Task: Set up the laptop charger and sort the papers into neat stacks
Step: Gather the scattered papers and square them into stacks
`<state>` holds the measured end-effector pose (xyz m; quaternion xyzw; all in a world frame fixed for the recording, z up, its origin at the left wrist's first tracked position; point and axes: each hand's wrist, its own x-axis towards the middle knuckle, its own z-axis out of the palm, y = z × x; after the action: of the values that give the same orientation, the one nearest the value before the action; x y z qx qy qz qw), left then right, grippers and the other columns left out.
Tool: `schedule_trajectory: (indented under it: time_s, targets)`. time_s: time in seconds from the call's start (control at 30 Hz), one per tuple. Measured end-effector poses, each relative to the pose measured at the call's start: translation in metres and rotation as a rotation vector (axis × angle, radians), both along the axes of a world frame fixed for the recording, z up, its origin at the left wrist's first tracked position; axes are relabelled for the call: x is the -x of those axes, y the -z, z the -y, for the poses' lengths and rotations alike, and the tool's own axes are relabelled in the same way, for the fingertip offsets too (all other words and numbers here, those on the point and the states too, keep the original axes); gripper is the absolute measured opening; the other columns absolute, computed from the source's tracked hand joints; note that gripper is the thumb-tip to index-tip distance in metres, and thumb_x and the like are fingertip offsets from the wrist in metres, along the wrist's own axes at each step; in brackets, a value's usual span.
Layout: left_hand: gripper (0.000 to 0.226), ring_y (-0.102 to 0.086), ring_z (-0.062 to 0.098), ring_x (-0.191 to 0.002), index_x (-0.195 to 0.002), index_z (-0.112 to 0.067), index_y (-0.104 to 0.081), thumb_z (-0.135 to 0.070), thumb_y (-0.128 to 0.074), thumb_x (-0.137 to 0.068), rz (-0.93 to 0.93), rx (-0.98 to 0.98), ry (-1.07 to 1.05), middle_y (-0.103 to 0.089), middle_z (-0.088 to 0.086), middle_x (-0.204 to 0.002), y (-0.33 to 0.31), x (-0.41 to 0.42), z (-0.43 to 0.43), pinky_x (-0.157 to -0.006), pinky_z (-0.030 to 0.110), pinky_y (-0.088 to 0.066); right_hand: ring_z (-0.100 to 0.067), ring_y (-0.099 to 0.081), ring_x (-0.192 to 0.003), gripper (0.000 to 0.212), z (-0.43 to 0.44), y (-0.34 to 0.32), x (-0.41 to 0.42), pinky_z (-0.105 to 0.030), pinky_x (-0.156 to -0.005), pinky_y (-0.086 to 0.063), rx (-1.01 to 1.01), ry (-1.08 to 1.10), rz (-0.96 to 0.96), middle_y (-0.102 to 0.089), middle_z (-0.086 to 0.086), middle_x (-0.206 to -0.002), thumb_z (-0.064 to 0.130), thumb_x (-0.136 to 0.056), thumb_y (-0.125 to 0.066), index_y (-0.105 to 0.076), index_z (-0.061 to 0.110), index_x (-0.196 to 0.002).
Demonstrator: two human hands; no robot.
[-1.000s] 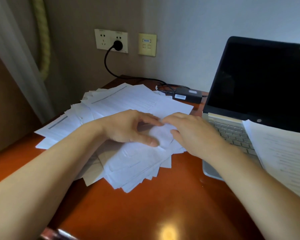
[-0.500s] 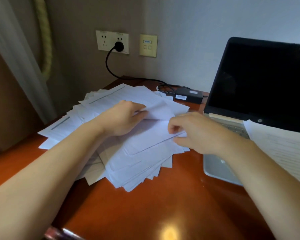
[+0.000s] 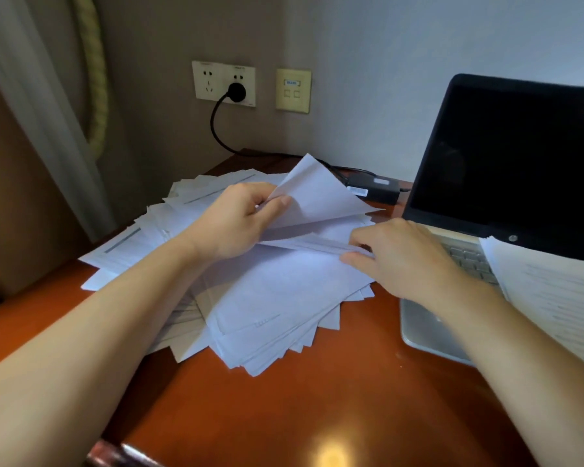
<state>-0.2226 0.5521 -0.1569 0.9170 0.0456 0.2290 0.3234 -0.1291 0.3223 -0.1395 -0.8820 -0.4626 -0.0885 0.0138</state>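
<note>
Grips lifted sheet [image 3: 321,197] in left hand [image 3: 238,225], pinches edge of next sheet [image 3: 312,245] with right hand [image 3: 397,262] atop loose pile [image 3: 284,311] under both, charger brick [image 3: 375,191] beyond them; risks creasing or scattering pile if pulled fast.

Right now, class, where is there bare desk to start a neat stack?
The bare desk nearest you, in front of the loose paper pile and left of the laptop. Crowded behind: the charger brick and its cable sit by the pile.
</note>
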Motion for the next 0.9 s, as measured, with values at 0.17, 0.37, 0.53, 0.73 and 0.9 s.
schedule_trajectory:
  time_s: [0.17,0.37,0.53,0.73,0.9]
  targets:
    - [0.031,-0.038,0.006,-0.061,-0.082,-0.012,-0.060,-0.030,-0.055,-0.105,0.067,0.068,-0.015,-0.046,-0.011,-0.067,0.003,-0.003,-0.004,-0.059,0.022,-0.032,-0.013,-0.043,-0.058,0.046,0.006,-0.005,-0.007,-0.031,-0.053,-0.031,-0.030,-0.022,-0.232,-0.048,-0.001,-0.065,0.040,-0.106,-0.036,-0.044,0.018,-0.066]
    - [0.038,-0.038,0.012,-0.060,-0.136,-0.037,-0.052,-0.019,-0.059,-0.103,0.153,0.140,0.022,-0.051,0.018,-0.071,0.002,-0.002,-0.001,-0.054,0.022,-0.030,-0.012,-0.042,-0.061,0.045,0.009,-0.008,-0.013,-0.032,-0.062,-0.037,-0.084,-0.046,-0.418,-0.042,-0.001,-0.065,0.034,-0.107,-0.037,-0.042,0.018,-0.065]
    - [0.048,-0.050,0.029,-0.067,-0.138,-0.042,-0.040,-0.013,-0.057,-0.103,0.239,0.187,0.052,-0.062,0.016,-0.081,0.001,0.001,0.002,-0.059,0.037,-0.038,-0.005,-0.049,-0.055,0.033,0.009,-0.002,-0.017,-0.024,-0.055,-0.037,-0.287,-0.039,-0.280,-0.054,0.011,-0.052,0.035,-0.101,-0.054,-0.063,0.031,-0.069]
    - [0.014,-0.060,0.031,-0.081,-0.107,-0.019,-0.066,-0.009,-0.057,-0.103,0.261,0.070,0.058,-0.070,-0.003,-0.100,0.001,0.001,-0.003,-0.073,0.038,-0.049,-0.004,-0.066,-0.079,0.016,0.007,-0.001,-0.020,-0.031,-0.077,-0.057,-0.531,0.064,-0.290,-0.072,0.009,-0.084,0.037,-0.092,-0.067,-0.076,0.024,-0.094]
    - [0.035,-0.061,0.006,-0.084,-0.096,-0.014,-0.074,-0.038,-0.050,-0.105,0.119,0.121,0.106,-0.069,-0.014,-0.087,-0.001,0.005,-0.001,-0.081,0.033,-0.047,0.005,-0.055,-0.059,0.022,0.005,0.000,-0.018,-0.010,-0.054,-0.036,-0.556,0.023,-0.478,-0.060,0.023,-0.061,0.034,-0.100,-0.056,-0.074,0.025,-0.090]
